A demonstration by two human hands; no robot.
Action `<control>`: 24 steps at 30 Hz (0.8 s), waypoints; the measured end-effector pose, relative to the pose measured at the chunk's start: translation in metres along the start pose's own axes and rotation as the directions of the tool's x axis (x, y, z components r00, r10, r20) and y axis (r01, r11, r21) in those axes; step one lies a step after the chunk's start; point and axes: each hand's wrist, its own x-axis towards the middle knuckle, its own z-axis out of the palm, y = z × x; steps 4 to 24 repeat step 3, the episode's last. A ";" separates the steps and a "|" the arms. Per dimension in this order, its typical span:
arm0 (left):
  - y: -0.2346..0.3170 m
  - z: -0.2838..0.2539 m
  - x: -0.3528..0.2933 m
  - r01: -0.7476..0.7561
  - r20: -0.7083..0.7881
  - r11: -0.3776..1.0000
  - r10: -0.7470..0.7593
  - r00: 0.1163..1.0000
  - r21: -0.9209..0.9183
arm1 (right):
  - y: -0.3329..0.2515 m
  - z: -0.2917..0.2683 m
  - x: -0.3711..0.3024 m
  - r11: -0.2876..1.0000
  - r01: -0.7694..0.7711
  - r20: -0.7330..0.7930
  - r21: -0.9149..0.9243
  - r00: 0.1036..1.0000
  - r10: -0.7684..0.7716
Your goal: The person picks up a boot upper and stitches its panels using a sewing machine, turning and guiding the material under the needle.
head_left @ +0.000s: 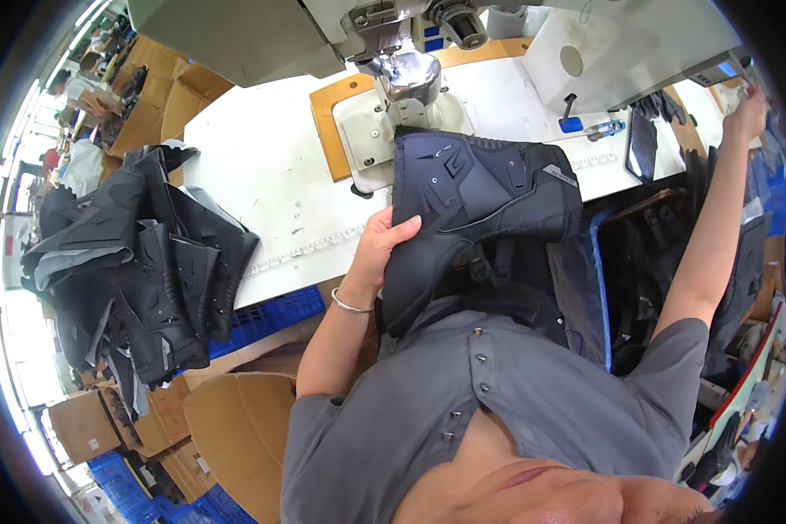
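My left hand (389, 240) grips the left edge of a black boot upper (480, 192), thumb on top and fingers hidden beneath it. The upper has raised moulded shapes and a ribbed edge. Its far edge lies beside the needle area of a sewing machine (408, 83), partly over the machine's light plate (362, 131). My right arm stretches far out to the right. My right hand (746, 113) is up by the machine's right end with its fingers curled; what they hold, if anything, is too small and dark to make out.
A heap of black boot uppers (140, 262) hangs over the white table's (262, 175) left end. Small blue-handled snips (604, 130) and a dark phone-like slab (641, 144) lie on the right. Below stand a dark-filled bin with a blue rim (599, 279), a blue crate (271, 319) and cardboard boxes (83, 426).
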 end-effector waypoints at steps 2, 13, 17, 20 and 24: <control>-0.002 -0.003 0.000 0.004 -0.001 1.000 -0.004 1.000 0.004 | 0.031 -0.017 0.040 0.991 -0.125 0.127 0.053 0.985 0.117; -0.005 -0.008 0.002 0.007 0.006 1.000 -0.007 1.000 0.011 | 0.049 -0.029 0.062 0.963 -0.252 0.248 0.098 0.943 0.222; -0.005 -0.008 0.002 0.007 0.006 1.000 -0.007 1.000 0.011 | 0.049 -0.029 0.062 0.963 -0.252 0.248 0.098 0.943 0.222; -0.005 -0.008 0.002 0.007 0.006 1.000 -0.007 1.000 0.011 | 0.049 -0.029 0.062 0.963 -0.252 0.248 0.098 0.943 0.222; -0.005 -0.008 0.002 0.007 0.006 1.000 -0.007 1.000 0.011 | 0.049 -0.029 0.062 0.963 -0.252 0.248 0.098 0.943 0.222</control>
